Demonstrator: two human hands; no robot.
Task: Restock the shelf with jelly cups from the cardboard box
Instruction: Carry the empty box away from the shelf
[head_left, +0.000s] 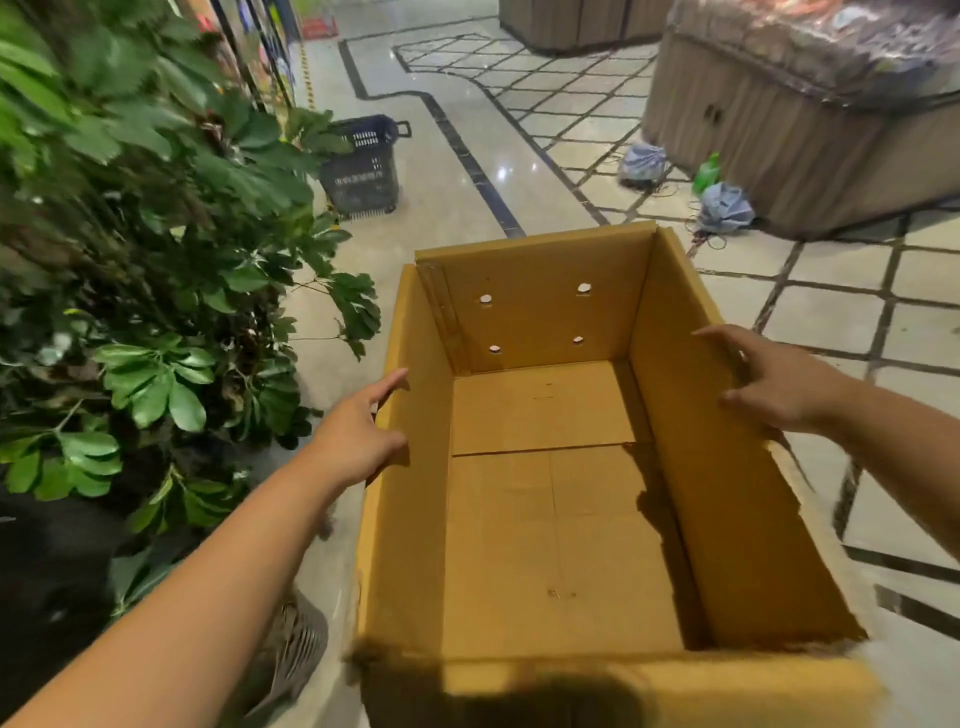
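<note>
On the tiled floor (457, 208) before you, the cardboard box (545, 519) stands open, with no jelly cups visible inside. Your left hand (363, 431) lies straight-fingered against its left wall, and your right hand (769, 384) is spread loosely at the right rim. Empty, the box should be light but bendy, so grip both long walls.

The single head view looks forward and steeply down, close over the cardboard box (410, 519), shop floor (457, 171) beyond.

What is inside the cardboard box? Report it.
The cardboard box shows only bare floor flaps and four holes in its far wall; no jelly cups. Its near wall hides the floor's closest strip.
</note>
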